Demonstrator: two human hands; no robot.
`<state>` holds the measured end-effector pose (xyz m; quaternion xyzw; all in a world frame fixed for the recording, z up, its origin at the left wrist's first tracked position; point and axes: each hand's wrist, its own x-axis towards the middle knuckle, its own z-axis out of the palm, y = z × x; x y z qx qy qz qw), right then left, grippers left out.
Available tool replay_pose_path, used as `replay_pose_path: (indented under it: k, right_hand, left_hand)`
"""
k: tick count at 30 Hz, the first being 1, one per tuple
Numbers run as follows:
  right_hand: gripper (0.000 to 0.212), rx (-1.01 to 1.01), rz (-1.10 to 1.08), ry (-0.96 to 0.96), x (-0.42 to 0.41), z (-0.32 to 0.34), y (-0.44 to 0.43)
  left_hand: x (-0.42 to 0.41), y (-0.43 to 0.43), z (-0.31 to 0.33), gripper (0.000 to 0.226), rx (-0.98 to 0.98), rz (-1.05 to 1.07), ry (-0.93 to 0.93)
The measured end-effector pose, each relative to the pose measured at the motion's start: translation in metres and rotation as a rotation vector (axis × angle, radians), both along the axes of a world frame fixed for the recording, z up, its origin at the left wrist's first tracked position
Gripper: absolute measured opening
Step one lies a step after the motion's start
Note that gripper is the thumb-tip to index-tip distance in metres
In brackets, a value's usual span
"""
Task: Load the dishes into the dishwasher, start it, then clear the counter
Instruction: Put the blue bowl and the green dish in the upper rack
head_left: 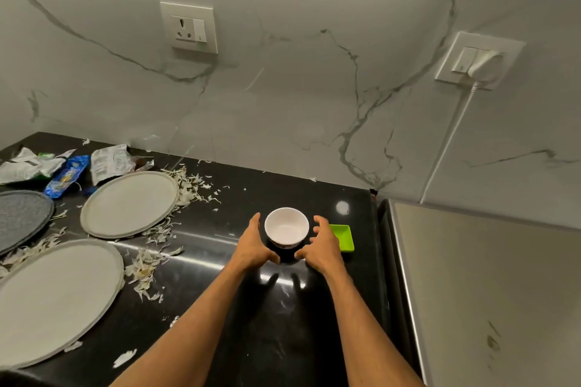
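Head view, looking down at the black table, and both arms are stretched out toward the white bowl. It sits upright toward the far right of the table, a dark patch beneath it. The left hand is on its left, fingers straight and thumb spread wide; the right hand is on its right, fingers splayed and lightly bent. Neither holds anything, and a thin gap shows on each side of the rim (contact lower down cannot be told). Just right of the bowl, partly behind the right hand, lies a small green dish.

Over on the left, two pale grey plates: one farther back, one nearer, with a dark grey plate at the left edge. Pale peelings are scattered around them, and crumpled wrappers lie by the far wall. A white cord runs down from a plug on the right wall.
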<state>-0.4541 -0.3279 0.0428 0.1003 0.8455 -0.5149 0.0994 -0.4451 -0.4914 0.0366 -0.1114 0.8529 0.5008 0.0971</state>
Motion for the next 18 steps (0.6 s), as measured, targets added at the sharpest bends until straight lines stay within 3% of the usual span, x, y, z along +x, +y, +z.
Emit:
replay_pose_path:
  k: [4, 12, 18]
  right_hand:
    - [0.118, 0.063, 0.054, -0.041, -0.021, -0.006, -0.005]
    - [0.108, 0.139, 0.061, -0.071, -0.033, -0.007, -0.011]
    - [0.069, 0.043, 0.035, 0.029, -0.017, -0.006, -0.002]
  left_hand:
    - [-0.021, -0.003, -0.006, 0.125, -0.03, -0.005, -0.037]
    - [-0.039, 0.001, -0.012, 0.097, -0.072, -0.071, 0.017]
    - [-0.025, 0.001, -0.008, 0.095, 0.016, -0.07, 0.087]
